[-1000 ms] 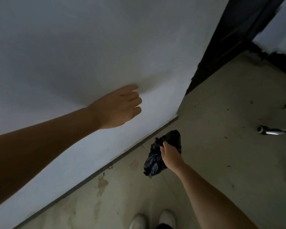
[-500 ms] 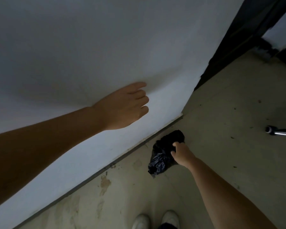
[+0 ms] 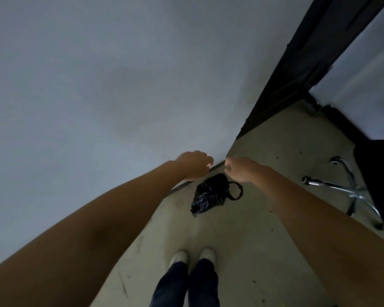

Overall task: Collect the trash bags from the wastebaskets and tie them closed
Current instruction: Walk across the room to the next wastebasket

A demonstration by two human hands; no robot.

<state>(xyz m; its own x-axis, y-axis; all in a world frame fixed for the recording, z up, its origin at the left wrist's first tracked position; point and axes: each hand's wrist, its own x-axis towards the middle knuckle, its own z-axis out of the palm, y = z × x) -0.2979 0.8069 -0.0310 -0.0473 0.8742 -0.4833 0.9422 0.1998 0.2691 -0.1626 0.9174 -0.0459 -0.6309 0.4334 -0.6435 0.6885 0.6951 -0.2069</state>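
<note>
A small black trash bag (image 3: 210, 193) lies on the concrete floor by the foot of the white wall, its handle loop spread out to the right. My left hand (image 3: 194, 164) hovers above and left of the bag, fingers loosely curled, holding nothing. My right hand (image 3: 242, 169) hangs just above the bag's right side, apart from it, with its fingers curled in and nothing in them. No wastebasket is in view.
The white wall (image 3: 98, 96) fills the left. A dark door frame (image 3: 297, 69) stands at the back right. An office chair (image 3: 377, 185) with a chrome star base is close on the right. My feet (image 3: 193, 257) stand on the floor behind the bag.
My right hand has let go of the trash bag, which now lies on the floor. Both hands have come together above it, and the left hand has left the wall.
</note>
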